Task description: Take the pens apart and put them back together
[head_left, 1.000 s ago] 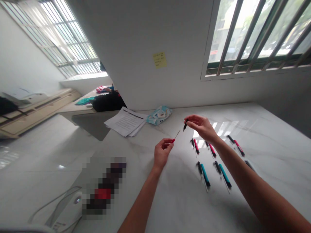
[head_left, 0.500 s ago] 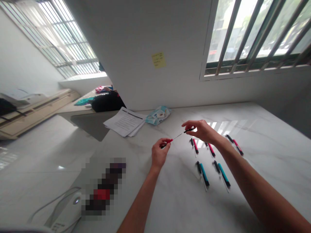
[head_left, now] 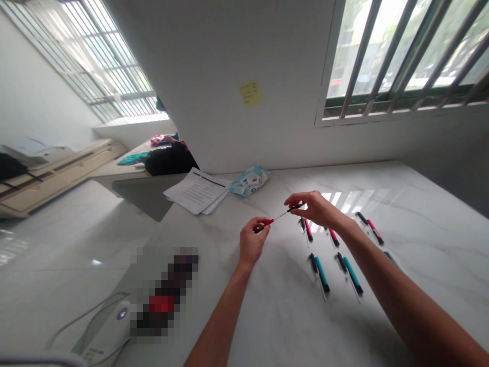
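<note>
Your left hand [head_left: 252, 242] pinches the red barrel [head_left: 266, 224] steady while your right hand [head_left: 315, 208] pinches the black tip [head_left: 296, 207], keeping the refill [head_left: 280, 215] straight between them.

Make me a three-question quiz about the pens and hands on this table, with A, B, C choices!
1. Where is the sticky note?
A on the wall
B on the table
C on the papers

2. How many teal pens lie on the table?
A five
B two
C none

3. What are the hands doing?
A resting flat
B both holding one pen part each, close together
C holding paper

Answers: 1 A, it is stuck up between the windows. 2 B, two lie side by side. 3 B, the left hand pinches the red piece, the right hand the black piece.
</note>
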`<state>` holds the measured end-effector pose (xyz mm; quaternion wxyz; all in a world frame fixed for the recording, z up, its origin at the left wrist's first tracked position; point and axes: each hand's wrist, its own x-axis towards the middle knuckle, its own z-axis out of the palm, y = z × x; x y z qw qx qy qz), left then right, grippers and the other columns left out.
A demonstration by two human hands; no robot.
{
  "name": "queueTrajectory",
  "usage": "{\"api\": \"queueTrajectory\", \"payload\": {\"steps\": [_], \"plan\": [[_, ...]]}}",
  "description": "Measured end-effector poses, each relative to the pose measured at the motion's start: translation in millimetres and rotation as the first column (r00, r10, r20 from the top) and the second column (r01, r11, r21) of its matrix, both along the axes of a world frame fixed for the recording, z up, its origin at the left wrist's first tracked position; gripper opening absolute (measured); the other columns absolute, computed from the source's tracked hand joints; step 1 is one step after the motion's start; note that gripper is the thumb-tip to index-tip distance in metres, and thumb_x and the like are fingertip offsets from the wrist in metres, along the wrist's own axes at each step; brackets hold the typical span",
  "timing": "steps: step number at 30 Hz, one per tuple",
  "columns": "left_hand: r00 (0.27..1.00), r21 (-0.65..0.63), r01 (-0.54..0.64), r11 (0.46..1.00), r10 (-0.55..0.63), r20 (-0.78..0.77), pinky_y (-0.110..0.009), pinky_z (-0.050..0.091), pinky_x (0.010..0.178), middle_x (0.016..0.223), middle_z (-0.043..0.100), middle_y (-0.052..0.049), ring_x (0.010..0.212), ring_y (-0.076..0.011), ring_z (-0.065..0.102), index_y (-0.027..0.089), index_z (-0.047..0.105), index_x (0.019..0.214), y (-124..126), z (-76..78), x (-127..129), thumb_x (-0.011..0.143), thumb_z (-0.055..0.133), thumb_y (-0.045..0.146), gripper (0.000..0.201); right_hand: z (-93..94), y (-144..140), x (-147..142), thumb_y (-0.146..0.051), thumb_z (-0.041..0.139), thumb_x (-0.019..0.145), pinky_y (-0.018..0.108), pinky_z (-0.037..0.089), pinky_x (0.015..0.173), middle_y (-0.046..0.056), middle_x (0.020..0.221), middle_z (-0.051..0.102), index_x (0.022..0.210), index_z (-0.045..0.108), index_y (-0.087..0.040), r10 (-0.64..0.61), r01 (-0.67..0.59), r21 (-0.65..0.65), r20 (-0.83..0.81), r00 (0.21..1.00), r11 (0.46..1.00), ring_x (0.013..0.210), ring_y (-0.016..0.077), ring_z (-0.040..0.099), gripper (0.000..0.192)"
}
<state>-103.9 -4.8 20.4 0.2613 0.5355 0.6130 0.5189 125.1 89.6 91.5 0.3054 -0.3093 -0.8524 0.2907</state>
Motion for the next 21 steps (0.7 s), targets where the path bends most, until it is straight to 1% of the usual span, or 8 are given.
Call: {"api": "queueTrajectory", "payload": {"steps": [4,7,12,17,21], "plan": [[1.0,0.0,0.001,1.0,-0.001,0.008,-0.031,0.055,0.086,0.097,0.079,-0.004,0.086,-0.0169,0.069,0.023,0.08,0.096,0.4,-0.5,-0.7,0.083,0.071,0.026,0.016,0.2,3.8,7.1,-0.021,0.074,0.089,0.031,0.059,0.082,0.004,0.1,0.08,0.11,0.078,-0.024,-0.011,0.011,-0.014,-0.011,1.0,1.0,0.088,0.0187,0.075,0.022],[1.0,0.004,0.008,1.0,-0.008,0.005,-0.031,0.055,0.086,0.097,0.079,-0.004,0.086,-0.0172,0.069,0.023,0.08,0.097,0.9,-2.3,-0.6,0.084,0.071,0.026,0.016,1.7,2.5,6.5,-0.023,0.074,0.089,0.033,0.059,0.082,0.005,0.101,0.08,0.11,0.079,-0.024,0.003,-0.003,-0.03,-0.004,1.0,1.0,0.089,0.0197,0.075,0.022],[1.0,0.008,0.016,1.0,-0.016,-0.012,-0.031,0.055,0.085,0.097,0.079,-0.004,0.086,-0.0176,0.069,0.023,0.08,0.097,0.8,-3.7,1.0,0.084,0.072,0.025,0.016,1.3,-5.0,-5.6,-0.016,0.074,0.087,0.031,0.056,0.082,0.004,0.097,0.08,0.108,0.079,-0.025,0.023,-0.022,-0.03,0.049,0.999,0.999,0.089,0.0193,0.074,0.023],[0.998,0.035,0.057,0.998,-0.055,-0.036,-0.032,0.056,0.086,0.097,0.079,-0.004,0.088,-0.0182,0.069,0.023,0.079,0.096,-1.7,-2.8,2.8,0.085,0.072,0.026,0.014,-5.1,-13.0,-21.0,-0.013,0.074,0.087,0.028,0.054,0.081,0.004,0.096,0.08,0.106,0.079,-0.024,0.093,-0.091,-0.033,0.06,0.994,0.995,0.087,0.018,0.074,0.022],[0.996,0.045,0.076,0.996,-0.074,-0.039,-0.031,0.056,0.085,0.098,0.078,-0.004,0.088,-0.018,0.069,0.023,0.079,0.097,-2.6,-3.4,2.4,0.086,0.073,0.028,0.014,-7.0,-17.0,-27.0,-0.013,0.073,0.088,0.027,0.052,0.082,0.003,0.096,0.08,0.106,0.079,-0.023,0.094,-0.093,-0.018,0.087,0.992,0.996,0.088,0.0176,0.073,0.021]]}}
